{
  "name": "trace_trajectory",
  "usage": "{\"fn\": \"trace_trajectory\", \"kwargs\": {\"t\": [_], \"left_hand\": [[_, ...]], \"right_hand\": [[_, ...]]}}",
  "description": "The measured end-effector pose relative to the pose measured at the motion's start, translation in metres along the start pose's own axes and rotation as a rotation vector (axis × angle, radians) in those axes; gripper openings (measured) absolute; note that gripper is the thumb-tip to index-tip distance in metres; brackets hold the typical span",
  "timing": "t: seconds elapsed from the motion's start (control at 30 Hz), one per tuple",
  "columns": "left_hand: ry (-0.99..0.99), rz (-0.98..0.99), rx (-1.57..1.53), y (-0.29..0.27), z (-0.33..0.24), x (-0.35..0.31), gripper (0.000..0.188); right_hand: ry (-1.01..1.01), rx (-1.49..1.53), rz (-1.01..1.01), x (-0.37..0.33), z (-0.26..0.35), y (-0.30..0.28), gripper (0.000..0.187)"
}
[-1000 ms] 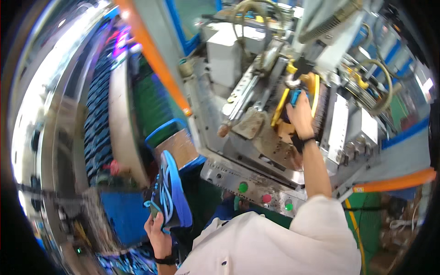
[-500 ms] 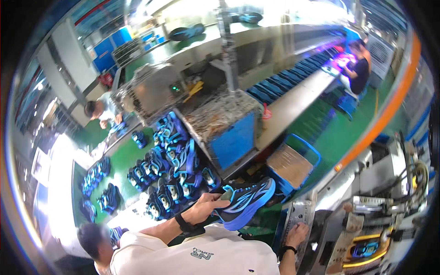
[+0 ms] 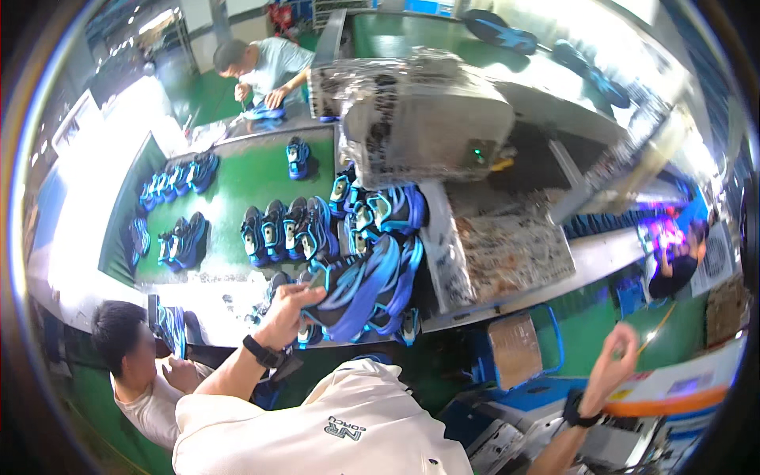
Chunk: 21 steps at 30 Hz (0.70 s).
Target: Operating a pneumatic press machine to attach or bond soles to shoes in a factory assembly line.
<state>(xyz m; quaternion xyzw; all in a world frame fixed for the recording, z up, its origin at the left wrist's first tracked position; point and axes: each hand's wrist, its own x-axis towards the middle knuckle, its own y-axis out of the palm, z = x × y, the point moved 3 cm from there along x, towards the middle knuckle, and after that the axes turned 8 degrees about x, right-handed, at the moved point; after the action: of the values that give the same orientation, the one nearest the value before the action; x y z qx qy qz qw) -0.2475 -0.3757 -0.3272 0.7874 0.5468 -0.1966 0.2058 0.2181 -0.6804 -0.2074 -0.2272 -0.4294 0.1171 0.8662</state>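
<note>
The desk before you carries rows of shoes. Above its near edge is your blue-black shoe, one end gripped in your left hand's fingers. Your right hand, well apart, has loosely bent, part-open fingers.
</note>
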Motion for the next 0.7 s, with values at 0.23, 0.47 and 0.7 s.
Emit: {"fn": "trace_trajectory", "kwargs": {"t": [0.23, 0.47, 0.7], "left_hand": [[0.12, -0.189, 0.151, -0.098, -0.049, 0.207, 0.034], [0.068, -0.434, -0.036, -0.153, -0.08, 0.431, 0.029], [0.249, -0.814, 0.668, -0.178, -0.083, 0.612, 0.039]], "right_hand": [[-0.592, 0.07, 0.297, 0.265, 0.209, 0.216, 0.034], [-0.969, -0.204, 0.476, 0.372, 0.309, 0.456, 0.056], [-0.892, -0.273, 0.596, 0.409, 0.332, 0.58, 0.054]]}}
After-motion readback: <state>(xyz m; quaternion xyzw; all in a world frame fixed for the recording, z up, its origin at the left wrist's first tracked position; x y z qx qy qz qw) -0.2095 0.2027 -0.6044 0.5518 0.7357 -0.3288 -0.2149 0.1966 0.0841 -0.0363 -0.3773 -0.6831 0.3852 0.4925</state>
